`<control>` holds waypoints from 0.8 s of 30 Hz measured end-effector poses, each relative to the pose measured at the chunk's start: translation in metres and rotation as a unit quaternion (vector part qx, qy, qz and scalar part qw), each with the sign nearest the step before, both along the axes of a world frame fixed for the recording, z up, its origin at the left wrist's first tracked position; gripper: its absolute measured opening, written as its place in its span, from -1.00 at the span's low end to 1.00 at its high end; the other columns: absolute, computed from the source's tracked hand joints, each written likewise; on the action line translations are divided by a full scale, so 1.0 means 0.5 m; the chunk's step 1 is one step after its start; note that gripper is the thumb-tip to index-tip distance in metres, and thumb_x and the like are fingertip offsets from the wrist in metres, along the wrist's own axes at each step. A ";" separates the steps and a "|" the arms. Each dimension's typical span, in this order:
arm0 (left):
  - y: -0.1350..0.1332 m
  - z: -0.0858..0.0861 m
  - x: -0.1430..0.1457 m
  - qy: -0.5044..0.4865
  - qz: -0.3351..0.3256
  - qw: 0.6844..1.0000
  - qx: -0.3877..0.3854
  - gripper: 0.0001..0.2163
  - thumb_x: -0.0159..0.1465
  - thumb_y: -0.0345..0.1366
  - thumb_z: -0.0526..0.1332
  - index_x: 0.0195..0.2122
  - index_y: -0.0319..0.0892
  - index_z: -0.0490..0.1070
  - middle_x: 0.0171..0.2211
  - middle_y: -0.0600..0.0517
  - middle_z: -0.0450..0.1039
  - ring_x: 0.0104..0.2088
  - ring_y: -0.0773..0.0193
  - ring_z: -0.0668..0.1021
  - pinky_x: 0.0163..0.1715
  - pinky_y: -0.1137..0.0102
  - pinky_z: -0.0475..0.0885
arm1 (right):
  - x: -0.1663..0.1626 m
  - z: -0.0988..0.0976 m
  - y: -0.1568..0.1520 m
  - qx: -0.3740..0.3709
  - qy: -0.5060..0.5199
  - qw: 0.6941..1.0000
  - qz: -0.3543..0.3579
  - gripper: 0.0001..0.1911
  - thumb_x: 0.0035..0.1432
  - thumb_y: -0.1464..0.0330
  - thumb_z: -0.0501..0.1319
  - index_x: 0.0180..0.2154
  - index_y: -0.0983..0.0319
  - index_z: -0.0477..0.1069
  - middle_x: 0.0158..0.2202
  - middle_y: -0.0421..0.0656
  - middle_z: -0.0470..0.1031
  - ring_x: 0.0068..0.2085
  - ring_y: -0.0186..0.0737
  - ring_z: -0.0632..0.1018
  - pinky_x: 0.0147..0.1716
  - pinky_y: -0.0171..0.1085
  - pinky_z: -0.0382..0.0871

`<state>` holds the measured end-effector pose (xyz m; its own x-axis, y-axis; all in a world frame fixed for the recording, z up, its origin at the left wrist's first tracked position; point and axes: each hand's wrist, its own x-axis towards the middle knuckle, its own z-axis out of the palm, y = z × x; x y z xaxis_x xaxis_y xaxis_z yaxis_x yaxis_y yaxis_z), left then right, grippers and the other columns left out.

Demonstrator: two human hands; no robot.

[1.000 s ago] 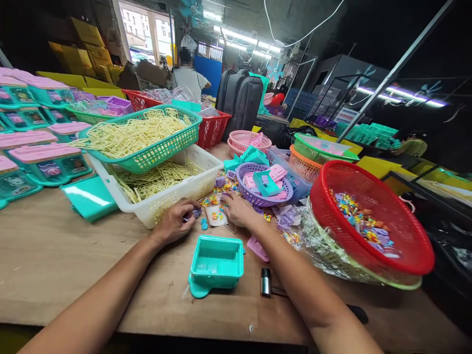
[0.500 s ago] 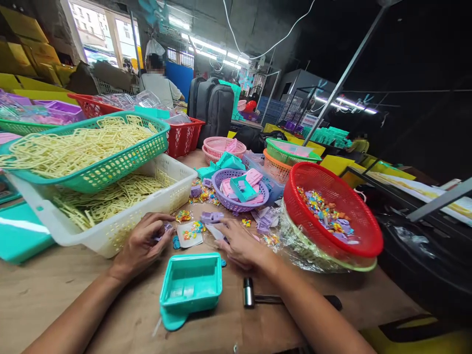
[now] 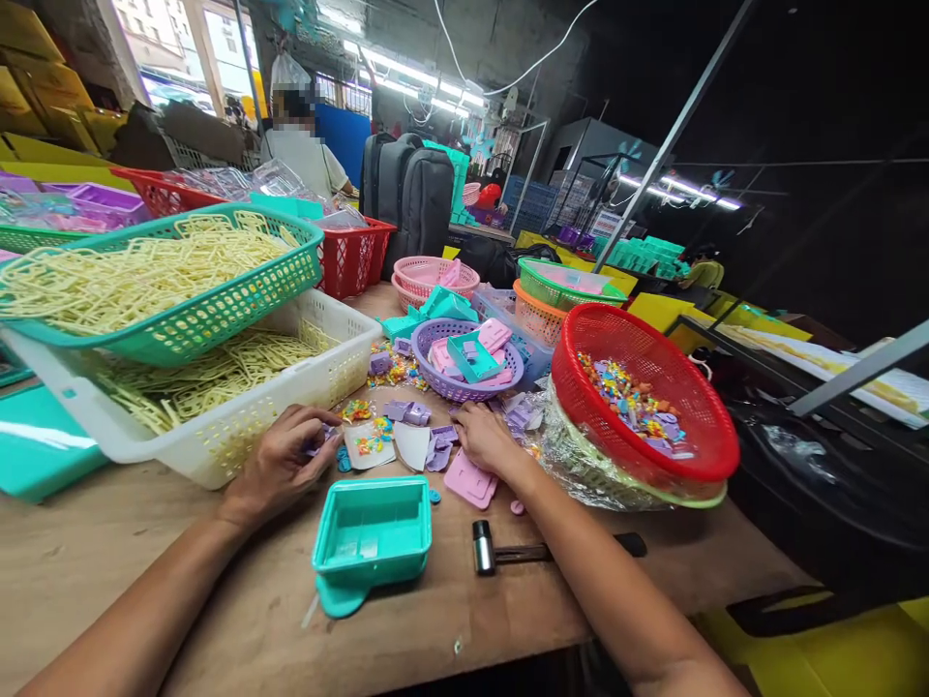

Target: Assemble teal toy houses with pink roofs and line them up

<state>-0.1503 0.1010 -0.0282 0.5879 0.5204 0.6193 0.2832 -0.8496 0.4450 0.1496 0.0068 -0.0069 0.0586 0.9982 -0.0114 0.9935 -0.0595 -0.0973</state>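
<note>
My left hand [image 3: 280, 460] is curled around a small purple plastic part [image 3: 319, 440], beside the white basket. My right hand [image 3: 485, 440] reaches in front of the purple basket [image 3: 470, 385], its fingers bent down together at the loose parts; what they hold, if anything, is hidden. A pink plate-like part [image 3: 471, 479] lies under the right wrist. Between my hands are purple parts [image 3: 406, 413], a white piece [image 3: 412, 447] and another with small colourful bits [image 3: 372, 442] on it. Nearer to me stands a teal box [image 3: 374, 532] with its inside facing up.
A small hammer [image 3: 485, 549] lies by my right forearm. At left, a teal basket of yellow wire-like pieces [image 3: 166, 276] rests on a white basket [image 3: 239, 436]. A tilted red basket [image 3: 697, 387] of colourful parts stands at right. Behind are grey backpacks [image 3: 425, 198] and a seated person [image 3: 301, 145].
My right hand has moved away and to the right, leaving the white piece and the pink part uncovered. The left hand stays curled on the purple part. The view has shifted slightly.
</note>
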 end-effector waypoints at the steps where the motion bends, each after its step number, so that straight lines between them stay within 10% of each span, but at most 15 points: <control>1: 0.002 -0.001 -0.002 0.009 0.000 1.000 0.003 -0.85 0.27 -0.35 0.19 -0.47 -0.13 0.30 -0.21 -0.04 0.50 -0.21 0.18 0.50 -0.22 0.28 0.40 | 0.000 0.002 -0.001 0.003 -0.001 1.000 0.002 -0.68 0.35 0.30 0.00 0.00 0.16 0.46 0.01 -0.06 0.49 0.05 -0.12 0.45 0.02 -0.17 0.31; 10: 0.001 0.004 0.003 0.106 -0.004 0.994 0.004 -0.82 0.25 -0.16 0.22 -0.39 -0.16 0.41 -0.21 -0.09 0.48 -0.16 0.13 0.44 -0.14 0.23 0.40 | 0.018 -0.005 0.022 -0.013 0.019 0.998 -0.060 -0.75 0.21 0.28 0.22 -0.13 0.24 0.54 -0.14 -0.01 0.58 -0.09 -0.14 0.55 -0.12 -0.29 0.33; 17: -0.122 0.099 -0.012 0.079 -0.076 0.993 -0.046 -0.72 0.26 -0.09 0.19 -0.09 -0.12 0.43 0.16 -0.10 0.33 0.18 0.01 0.32 0.21 0.05 0.22 | 0.008 0.009 -0.001 0.027 0.053 0.994 -0.090 -0.79 0.18 0.38 0.20 -0.17 0.33 0.51 -0.16 0.05 0.58 -0.14 -0.09 0.55 -0.16 -0.24 0.33; 24: -0.189 0.078 -0.026 0.164 -0.112 0.976 0.089 -0.83 0.27 -0.22 0.21 -0.44 -0.15 0.42 0.14 -0.06 0.40 0.32 -0.04 0.13 0.29 0.01 0.14 | -0.009 0.043 -0.085 0.157 0.110 0.981 -0.041 -0.70 0.30 0.40 0.04 0.01 0.31 0.40 -0.13 -0.03 0.54 -0.10 -0.18 0.52 -0.07 -0.29 0.33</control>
<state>-0.1630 0.0064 0.0110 0.8564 0.2570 0.4478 0.1829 -0.9621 0.2024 0.1453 -0.0357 0.0147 0.1686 0.9470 0.2736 0.9394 -0.0703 -0.3355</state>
